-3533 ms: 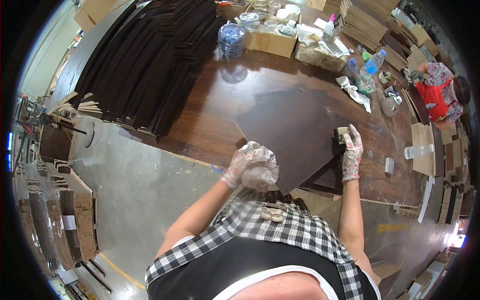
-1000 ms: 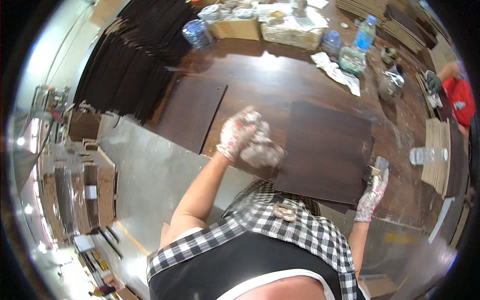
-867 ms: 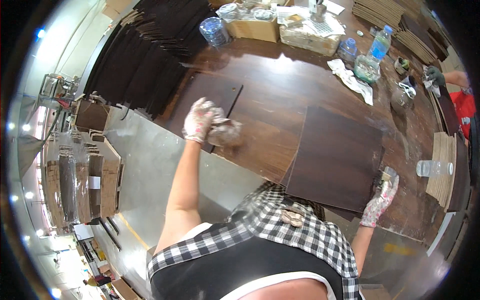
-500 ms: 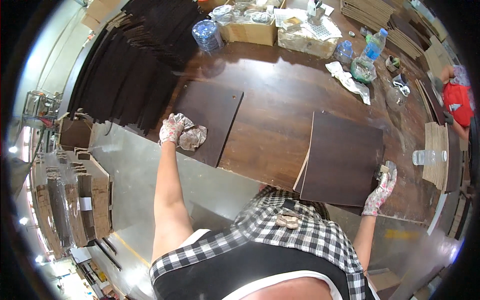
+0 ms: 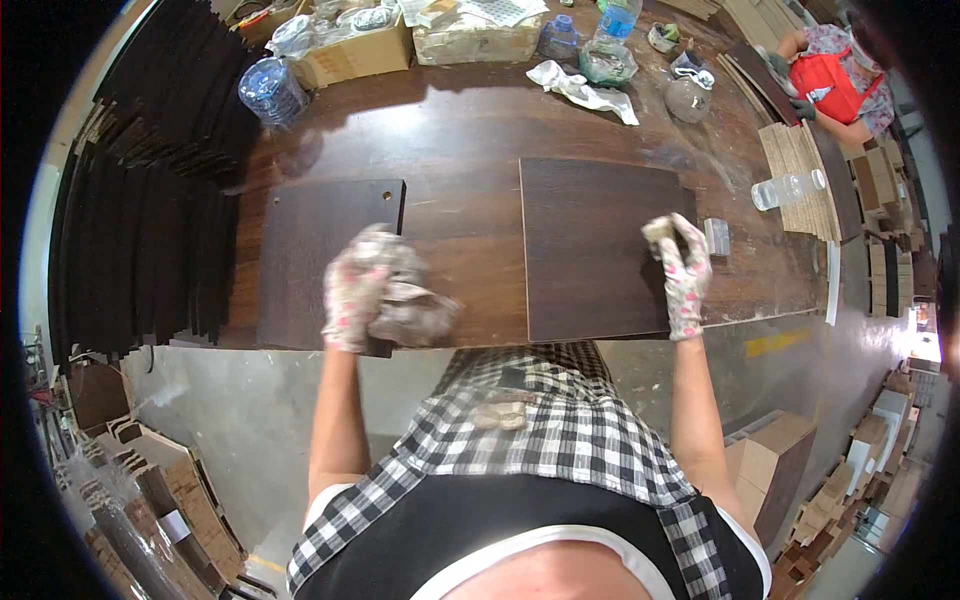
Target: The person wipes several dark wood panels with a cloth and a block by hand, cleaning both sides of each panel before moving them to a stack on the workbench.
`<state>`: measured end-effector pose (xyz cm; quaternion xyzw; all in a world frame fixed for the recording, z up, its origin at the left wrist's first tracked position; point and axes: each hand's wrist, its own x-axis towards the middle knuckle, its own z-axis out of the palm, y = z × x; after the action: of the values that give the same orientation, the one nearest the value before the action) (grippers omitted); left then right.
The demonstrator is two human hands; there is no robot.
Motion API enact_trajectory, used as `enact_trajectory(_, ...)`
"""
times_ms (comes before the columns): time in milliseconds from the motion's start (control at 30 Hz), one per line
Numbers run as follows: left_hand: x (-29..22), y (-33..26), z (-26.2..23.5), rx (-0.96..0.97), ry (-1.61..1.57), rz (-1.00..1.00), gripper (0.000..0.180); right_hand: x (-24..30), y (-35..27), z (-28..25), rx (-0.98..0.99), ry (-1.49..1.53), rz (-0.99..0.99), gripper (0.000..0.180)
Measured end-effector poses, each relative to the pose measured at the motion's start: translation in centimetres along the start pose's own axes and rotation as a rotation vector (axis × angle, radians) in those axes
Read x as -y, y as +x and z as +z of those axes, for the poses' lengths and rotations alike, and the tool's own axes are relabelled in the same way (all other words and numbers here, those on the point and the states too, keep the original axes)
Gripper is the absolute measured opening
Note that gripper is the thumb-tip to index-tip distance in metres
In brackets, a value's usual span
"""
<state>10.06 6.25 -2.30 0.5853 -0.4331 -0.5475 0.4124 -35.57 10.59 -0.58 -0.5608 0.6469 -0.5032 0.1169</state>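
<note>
My left hand (image 5: 355,290), in a white glove with pink spots, grips a crumpled greyish rag (image 5: 415,308), blurred by motion. Hand and rag are over the right side of a dark brown panel (image 5: 310,245) with small holes near its far edge. Another dark brown panel (image 5: 595,250) lies to the right, near the table's front edge. Over its right side is my right hand (image 5: 685,275), gloved alike, fingers closed on a small beige piece (image 5: 657,232) whose kind is unclear. A small grey block (image 5: 716,238) rests on the table just right of that hand.
Tall stacks of dark boards (image 5: 150,240) line the left. At the back stand a blue plastic-wrapped roll (image 5: 272,92), a carton (image 5: 355,60), a white cloth (image 5: 585,92) and jars. A clear bottle (image 5: 788,190) lies on boards at right; a co-worker in a red apron (image 5: 832,85) is beyond.
The view has turned to the right. My left hand has carried the rag toward the left panel's right edge. My right hand has left the grey block and come over the right panel.
</note>
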Motion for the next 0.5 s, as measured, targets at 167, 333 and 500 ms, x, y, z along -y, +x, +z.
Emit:
enact_trajectory(167, 0.2, 0.0, 12.6, 0.435, 0.501, 0.231, 0.064, 0.8, 6.8, 2.9, 0.157, -0.176, -0.105, 0.034)
enact_trajectory(333, -0.3, -1.0, 15.5, 0.406, 0.752, 0.223, 0.083, 0.0, 11.7, 8.5, 0.364, -0.210, -0.239, 0.035)
enact_trajectory(500, -3.0, -1.9, 17.7, 0.375, 0.857, 0.062, 0.081, 1.7, 12.6, 16.5, 0.538, -0.047, -0.495, 0.041)
